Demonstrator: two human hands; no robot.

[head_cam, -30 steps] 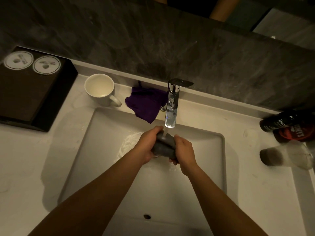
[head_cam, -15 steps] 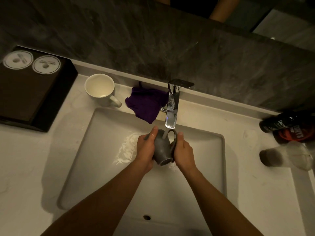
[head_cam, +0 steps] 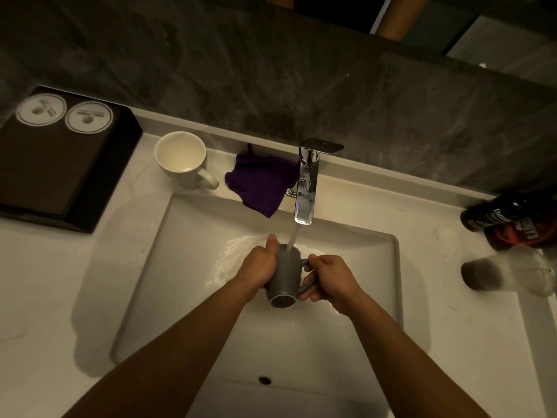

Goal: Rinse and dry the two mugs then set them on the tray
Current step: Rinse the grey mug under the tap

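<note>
I hold a grey mug (head_cam: 283,274) over the sink basin (head_cam: 187,254), tipped with its mouth toward me, under the running water from the chrome faucet (head_cam: 306,188). My left hand (head_cam: 260,265) wraps the mug's body. My right hand (head_cam: 330,277) grips its handle. The stream strikes the mug's upturned base. A white mug (head_cam: 182,159) stands upright on the counter behind the sink's left corner. The dark tray (head_cam: 87,194) lies at the far left with two round white coasters (head_cam: 64,113) on it. A purple cloth (head_cam: 260,184) hangs over the sink's back rim beside the faucet.
At the right edge of the white counter (head_cam: 45,282) lie dark bottles (head_cam: 509,218) and a clear tumbler (head_cam: 509,274) on its side. A dark stone backsplash runs behind the sink. The overflow hole (head_cam: 264,380) sits at the basin's near wall.
The grey mug has turned in my hands: it was crosswise and covered, then handle up; its handle now points right in my right hand and its mouth faces me.
</note>
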